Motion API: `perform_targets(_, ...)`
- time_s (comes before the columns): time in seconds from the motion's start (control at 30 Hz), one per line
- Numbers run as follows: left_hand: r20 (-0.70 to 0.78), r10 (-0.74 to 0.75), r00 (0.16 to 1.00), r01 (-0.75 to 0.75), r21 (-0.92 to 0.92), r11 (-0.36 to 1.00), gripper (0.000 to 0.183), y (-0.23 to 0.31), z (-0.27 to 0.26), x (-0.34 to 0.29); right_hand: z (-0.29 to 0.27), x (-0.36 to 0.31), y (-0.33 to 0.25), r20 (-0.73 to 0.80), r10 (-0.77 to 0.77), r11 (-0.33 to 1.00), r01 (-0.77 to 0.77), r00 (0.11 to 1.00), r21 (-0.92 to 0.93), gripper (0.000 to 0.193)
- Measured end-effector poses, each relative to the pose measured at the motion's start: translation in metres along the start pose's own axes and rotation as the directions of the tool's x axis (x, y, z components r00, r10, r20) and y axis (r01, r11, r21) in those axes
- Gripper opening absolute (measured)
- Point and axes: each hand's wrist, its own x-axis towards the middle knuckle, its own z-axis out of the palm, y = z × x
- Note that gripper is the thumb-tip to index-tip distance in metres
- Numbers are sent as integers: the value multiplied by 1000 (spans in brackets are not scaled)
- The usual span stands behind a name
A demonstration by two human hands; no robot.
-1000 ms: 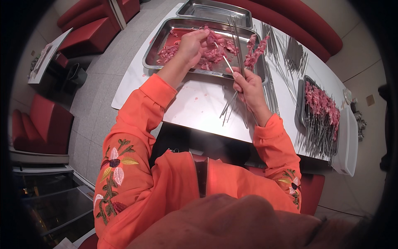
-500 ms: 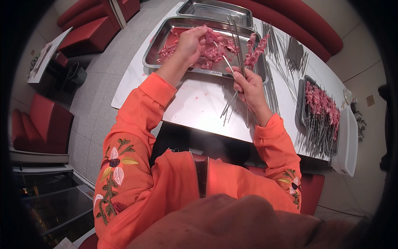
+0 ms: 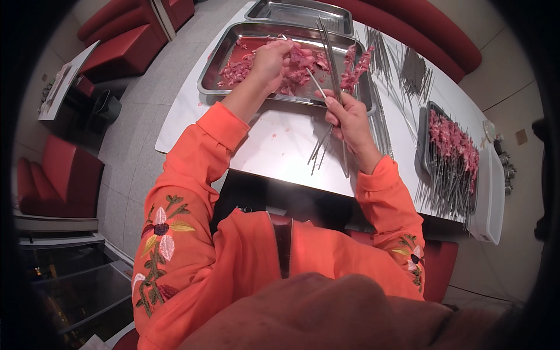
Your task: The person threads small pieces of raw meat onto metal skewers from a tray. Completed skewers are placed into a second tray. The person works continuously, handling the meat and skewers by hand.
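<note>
My left hand (image 3: pixel 272 63) is closed on a piece of raw meat (image 3: pixel 300 58) above a metal tray (image 3: pixel 211 88). More raw meat (image 3: pixel 236 71) lies in that tray. With bent fingers, my right hand (image 3: pixel 349 119) grips several metal skewers (image 3: pixel 331 55) in a bundle. One skewer (image 3: pixel 315 81) slants out of it toward the meat at my left hand; its tip is hidden at the meat. Skewered meat (image 3: pixel 354 69) shows just beyond my right hand, over the tray's right end; whether I hold its skewers I cannot tell.
Loose skewers (image 3: pixel 413 73) lie on the white table (image 3: pixel 268 149) at the right. A dark tray (image 3: pixel 424 137) farther right carries many meat skewers (image 3: pixel 452 143), beside a white plastic bin (image 3: pixel 493 198). Another metal tray (image 3: pixel 303 16) stands at the back, near a red bench (image 3: pixel 431 29).
The skewer in my right hand has tilted and its tip end sits a little lower by the meat. My left hand stays at the meat, fingers slightly shifted.
</note>
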Motion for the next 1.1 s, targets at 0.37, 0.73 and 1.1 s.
perform_targets(0.37,106,-175,979,176,1,984,34,-3,16,-16,-1,0,-1,-39,-12,1000,11,999,-9,27)
perform_targets(0.73,334,-7,943,-334,943,-5,37,8,10,56,-21,7,-11,-270,-111,993,116,956,2,24)
perform_targets(1.1,277,-106,955,-295,865,-406,24,-52,61,86,-37,15,-9,-283,-116,992,128,952,23,24)
